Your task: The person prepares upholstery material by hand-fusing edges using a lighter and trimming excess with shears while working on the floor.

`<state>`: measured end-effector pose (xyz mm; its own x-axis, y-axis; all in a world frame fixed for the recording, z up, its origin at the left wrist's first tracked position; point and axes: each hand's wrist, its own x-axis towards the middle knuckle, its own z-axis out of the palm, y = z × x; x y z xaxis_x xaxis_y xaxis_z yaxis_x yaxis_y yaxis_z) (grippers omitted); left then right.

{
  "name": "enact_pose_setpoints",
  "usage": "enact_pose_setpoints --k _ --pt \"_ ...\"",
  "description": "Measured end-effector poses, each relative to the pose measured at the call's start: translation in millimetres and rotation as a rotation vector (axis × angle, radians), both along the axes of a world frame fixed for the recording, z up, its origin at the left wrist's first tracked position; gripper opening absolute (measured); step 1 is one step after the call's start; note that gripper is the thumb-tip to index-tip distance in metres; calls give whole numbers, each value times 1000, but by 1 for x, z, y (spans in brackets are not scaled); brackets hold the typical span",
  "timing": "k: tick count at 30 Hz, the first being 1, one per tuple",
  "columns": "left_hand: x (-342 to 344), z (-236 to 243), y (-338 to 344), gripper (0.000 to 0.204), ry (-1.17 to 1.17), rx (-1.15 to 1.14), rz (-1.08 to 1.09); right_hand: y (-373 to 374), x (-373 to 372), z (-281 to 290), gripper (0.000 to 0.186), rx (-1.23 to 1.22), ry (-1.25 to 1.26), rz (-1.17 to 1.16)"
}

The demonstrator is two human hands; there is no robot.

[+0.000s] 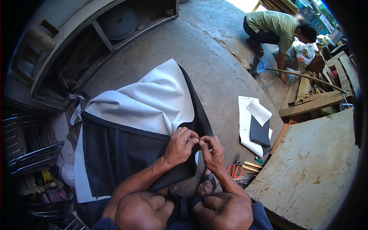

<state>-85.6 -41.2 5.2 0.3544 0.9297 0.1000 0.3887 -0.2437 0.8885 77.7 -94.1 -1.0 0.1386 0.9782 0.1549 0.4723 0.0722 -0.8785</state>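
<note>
A large sheet of black material with a white underside [149,97] is spread in folds over the floor and across my legs. My left hand [181,145] is closed at its right-hand edge, thumb and forefinger pinched together. Right beside it, my right hand [211,151] is pinched too, its fingertips almost touching the left ones. Whatever sits between the fingertips is too small to make out. The black face [122,149] of the sheet lies under my left forearm, with a seam running along its upper border.
Orange-handled scissors [234,171] and other tools lie by my right foot. Beyond them are folded black and white pieces [260,132]. A worn board [306,168] stands at right, a metal-framed cabinet [111,42] at upper left. Another person [272,28] crouches near piled wood.
</note>
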Motion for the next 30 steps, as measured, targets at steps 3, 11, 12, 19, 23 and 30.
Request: enact_pose_setpoints --k 3,11,12,19,23,30 --pt "-8 3 4 14 7 -37 -79 0 -3 -1 8 63 -40 17" --pt "-9 9 6 16 102 -19 -133 2 4 1 11 236 -273 92" --pt "-11 9 4 16 38 -127 -114 3 3 2 12 235 -273 106" --pt "-16 4 9 19 -75 -348 -146 12 5 -2 17 403 -503 146" --pt "-25 0 14 22 -63 -504 -249 10 2 1 18 411 -529 176" --pt "-26 4 15 19 -71 -312 -185 13 12 -1 24 270 -375 206"
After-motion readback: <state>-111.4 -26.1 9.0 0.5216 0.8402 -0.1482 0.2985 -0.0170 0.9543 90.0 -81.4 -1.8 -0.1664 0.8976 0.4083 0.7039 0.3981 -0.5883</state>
